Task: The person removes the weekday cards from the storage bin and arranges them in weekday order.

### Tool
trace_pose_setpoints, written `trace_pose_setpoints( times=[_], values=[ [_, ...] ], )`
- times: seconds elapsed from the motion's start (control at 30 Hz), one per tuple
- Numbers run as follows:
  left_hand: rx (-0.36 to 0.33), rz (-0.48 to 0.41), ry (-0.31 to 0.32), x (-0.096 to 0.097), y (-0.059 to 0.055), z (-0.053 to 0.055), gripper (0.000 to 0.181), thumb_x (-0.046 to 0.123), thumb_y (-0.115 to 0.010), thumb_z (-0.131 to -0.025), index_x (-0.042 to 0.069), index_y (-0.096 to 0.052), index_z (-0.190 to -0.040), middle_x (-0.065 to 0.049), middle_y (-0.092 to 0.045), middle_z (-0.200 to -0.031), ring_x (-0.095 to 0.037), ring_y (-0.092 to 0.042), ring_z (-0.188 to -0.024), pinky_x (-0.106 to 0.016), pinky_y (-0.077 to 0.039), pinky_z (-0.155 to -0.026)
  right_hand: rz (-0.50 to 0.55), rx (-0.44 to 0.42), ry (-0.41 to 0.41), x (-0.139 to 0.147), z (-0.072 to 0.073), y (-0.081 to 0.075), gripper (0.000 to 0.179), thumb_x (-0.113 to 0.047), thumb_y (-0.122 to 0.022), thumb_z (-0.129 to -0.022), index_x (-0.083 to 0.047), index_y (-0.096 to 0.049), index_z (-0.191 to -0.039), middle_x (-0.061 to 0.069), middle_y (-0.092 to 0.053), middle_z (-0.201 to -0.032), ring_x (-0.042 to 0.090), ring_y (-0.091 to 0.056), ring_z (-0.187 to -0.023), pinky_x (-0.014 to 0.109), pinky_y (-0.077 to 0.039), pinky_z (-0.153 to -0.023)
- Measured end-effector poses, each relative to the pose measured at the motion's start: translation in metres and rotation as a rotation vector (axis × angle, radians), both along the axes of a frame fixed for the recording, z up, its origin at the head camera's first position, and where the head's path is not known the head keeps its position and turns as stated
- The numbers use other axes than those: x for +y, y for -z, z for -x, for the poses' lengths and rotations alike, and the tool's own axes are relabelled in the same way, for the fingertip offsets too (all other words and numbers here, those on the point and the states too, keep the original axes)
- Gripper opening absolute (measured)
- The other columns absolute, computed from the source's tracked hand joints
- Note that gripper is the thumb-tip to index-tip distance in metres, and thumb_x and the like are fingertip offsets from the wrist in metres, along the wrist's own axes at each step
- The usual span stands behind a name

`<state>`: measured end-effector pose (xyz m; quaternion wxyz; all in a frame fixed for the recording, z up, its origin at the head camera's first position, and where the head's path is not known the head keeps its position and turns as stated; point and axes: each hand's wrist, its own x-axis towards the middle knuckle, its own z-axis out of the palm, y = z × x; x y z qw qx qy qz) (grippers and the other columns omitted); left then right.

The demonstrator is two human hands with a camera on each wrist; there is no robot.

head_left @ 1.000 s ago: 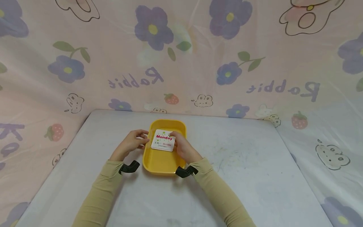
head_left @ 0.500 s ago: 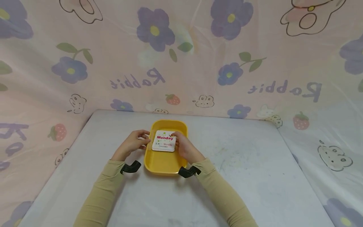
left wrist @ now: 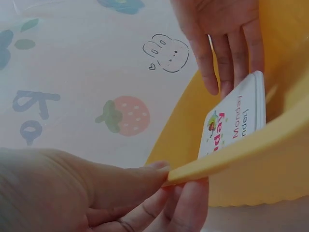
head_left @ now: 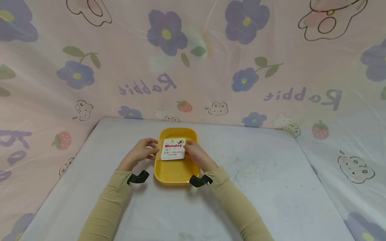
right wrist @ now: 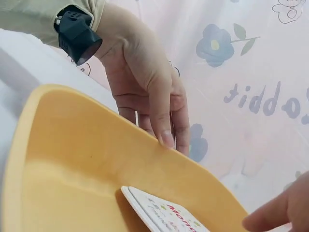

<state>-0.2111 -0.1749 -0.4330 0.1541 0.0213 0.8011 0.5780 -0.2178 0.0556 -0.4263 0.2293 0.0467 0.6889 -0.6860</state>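
A stack of white flash cards (head_left: 173,149), its top one printed "Monday", is inside a yellow tray (head_left: 176,172). In the left wrist view the stack (left wrist: 234,118) looks tilted near the tray wall. My left hand (head_left: 139,154) pinches the tray's left rim, thumb (right wrist: 161,116) over the edge and fingers outside. My right hand (head_left: 199,156) is at the right edge of the cards, over the tray. Its fingers (left wrist: 236,53) look mostly straight beside the stack; whether they touch it I cannot tell.
The tray stands on a white-covered table (head_left: 256,177) with faint smudges. A printed curtain (head_left: 205,67) with flowers and rabbits rises behind the table and along its sides. Each wrist wears a black camera mount (head_left: 138,177).
My right thumb has slid off the top card toward its right edge, uncovering the picture in the corner. The cards sit slightly further left. My left hand keeps its hold on the rim.
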Motion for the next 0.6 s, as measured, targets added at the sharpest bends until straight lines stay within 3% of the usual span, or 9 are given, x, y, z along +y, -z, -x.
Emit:
trace_pose_setpoints(
  times=[0.13,0.3,0.37,0.6],
  values=[
    [0.004,0.002,0.000,0.000,0.000,-0.001,0.040,0.000,-0.059,-0.093,-0.010,-0.044,-0.129,-0.018,-0.052,-0.099,-0.021,-0.062,-0.073,-0.040,-0.056,-0.071,-0.092,0.092,-0.008,0.001,-0.009,-0.013,0.051,-0.001,-0.043,-0.100,0.012,-0.023,-0.144,0.028,-0.040,-0.138,0.035,-0.050,-0.115,0.046,-0.041,-0.098],
    [0.002,0.012,-0.004,0.001,0.001,-0.001,0.040,0.001,-0.060,-0.093,-0.009,-0.045,-0.128,-0.018,-0.052,-0.099,-0.021,-0.062,-0.074,-0.037,-0.056,-0.070,-0.290,0.248,0.004,0.001,-0.006,-0.009,0.051,0.001,-0.057,-0.092,0.010,-0.039,-0.139,0.024,-0.052,-0.124,0.030,-0.056,-0.107,0.036,-0.050,-0.087],
    [0.002,0.013,-0.004,0.001,0.001,0.000,0.040,0.002,-0.060,-0.093,-0.009,-0.045,-0.129,-0.018,-0.052,-0.099,-0.021,-0.062,-0.075,-0.037,-0.056,-0.070,-0.378,0.315,0.002,0.001,0.001,0.002,0.052,0.001,-0.064,-0.087,0.007,-0.046,-0.136,0.019,-0.056,-0.117,0.024,-0.055,-0.100,0.029,-0.052,-0.078],
    [-0.008,0.026,-0.005,0.001,0.001,-0.001,0.041,0.003,-0.061,-0.093,-0.008,-0.044,-0.129,-0.020,-0.053,-0.103,-0.023,-0.062,-0.077,-0.036,-0.056,-0.070,-0.488,0.406,-0.029,-0.003,0.004,0.001,0.059,0.004,-0.074,-0.078,0.004,-0.050,-0.132,0.018,-0.056,-0.106,0.023,-0.052,-0.087,0.024,-0.051,-0.066]
  ],
)
